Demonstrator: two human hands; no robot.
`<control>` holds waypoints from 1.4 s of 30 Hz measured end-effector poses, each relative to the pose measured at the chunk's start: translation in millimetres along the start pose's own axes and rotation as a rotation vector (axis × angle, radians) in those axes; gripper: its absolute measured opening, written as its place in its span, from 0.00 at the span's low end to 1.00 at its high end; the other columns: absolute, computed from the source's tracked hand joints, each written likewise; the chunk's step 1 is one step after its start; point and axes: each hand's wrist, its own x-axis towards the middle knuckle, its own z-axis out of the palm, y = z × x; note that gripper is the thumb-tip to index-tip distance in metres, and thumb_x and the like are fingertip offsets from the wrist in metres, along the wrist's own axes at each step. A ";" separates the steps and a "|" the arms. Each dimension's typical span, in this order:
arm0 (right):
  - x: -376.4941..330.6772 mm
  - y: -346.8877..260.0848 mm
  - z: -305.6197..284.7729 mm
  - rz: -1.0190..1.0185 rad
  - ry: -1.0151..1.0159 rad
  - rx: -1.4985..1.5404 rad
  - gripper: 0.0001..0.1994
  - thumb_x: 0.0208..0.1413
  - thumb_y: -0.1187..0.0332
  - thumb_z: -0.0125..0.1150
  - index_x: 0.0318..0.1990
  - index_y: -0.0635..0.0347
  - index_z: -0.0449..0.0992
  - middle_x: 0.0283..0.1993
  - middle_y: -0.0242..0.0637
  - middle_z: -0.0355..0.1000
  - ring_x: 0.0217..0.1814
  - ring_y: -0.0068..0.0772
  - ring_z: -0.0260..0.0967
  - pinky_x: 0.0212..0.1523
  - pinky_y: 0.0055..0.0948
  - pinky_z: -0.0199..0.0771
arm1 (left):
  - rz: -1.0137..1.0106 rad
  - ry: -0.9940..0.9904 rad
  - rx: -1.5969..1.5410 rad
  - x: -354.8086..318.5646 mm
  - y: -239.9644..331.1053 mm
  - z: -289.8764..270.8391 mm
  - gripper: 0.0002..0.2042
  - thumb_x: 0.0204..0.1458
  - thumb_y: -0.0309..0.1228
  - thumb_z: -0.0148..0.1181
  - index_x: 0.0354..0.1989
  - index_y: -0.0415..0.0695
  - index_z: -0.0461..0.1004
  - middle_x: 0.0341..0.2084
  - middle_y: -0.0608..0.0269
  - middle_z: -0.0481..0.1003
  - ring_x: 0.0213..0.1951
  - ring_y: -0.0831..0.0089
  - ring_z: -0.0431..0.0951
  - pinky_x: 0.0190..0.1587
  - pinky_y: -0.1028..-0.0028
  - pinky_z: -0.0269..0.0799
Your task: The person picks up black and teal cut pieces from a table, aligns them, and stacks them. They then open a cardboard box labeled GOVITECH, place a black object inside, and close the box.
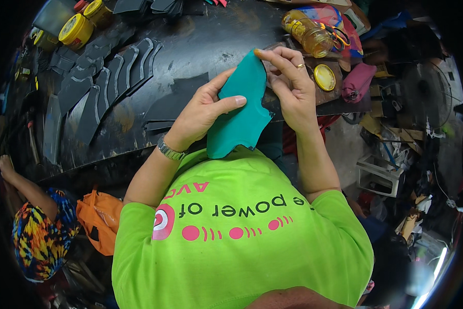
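A teal cut piece of flat sheet material (pixel 242 116), with a curved notch and dark edges, is held up above my lap at the table's near edge. My left hand (pixel 203 110) grips its left side, thumb pressed flat on the face and fingers behind. At the piece's upper tip, my right hand (pixel 292 85) has its index fingertip on the edge, and that fingertip looks brownish. The right thumb is bent close to the piece's right edge; whether it touches cannot be made out.
Dark grey cut pieces (pixel 105 85) overlap across the black table (pixel 206 44). Yellow tubs (pixel 76 31) stand far left. At right are an amber jar (pixel 314 38), a round yellow lid (pixel 324 77), scissors (pixel 338 37) and a pink pouch (pixel 359 82). Another person's arm (pixel 30 193) shows at left.
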 end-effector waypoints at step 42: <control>-40.3 12.3 7.0 -0.254 0.082 0.046 0.18 0.47 0.86 0.64 0.43 0.53 0.87 0.46 0.34 0.70 0.44 0.27 0.67 0.45 0.23 0.69 | 0.124 -0.082 -0.616 10.4 -6.0 -19.2 0.21 0.64 0.27 0.55 0.65 0.42 0.62 0.48 0.60 0.77 0.44 0.75 0.81 0.45 0.74 0.82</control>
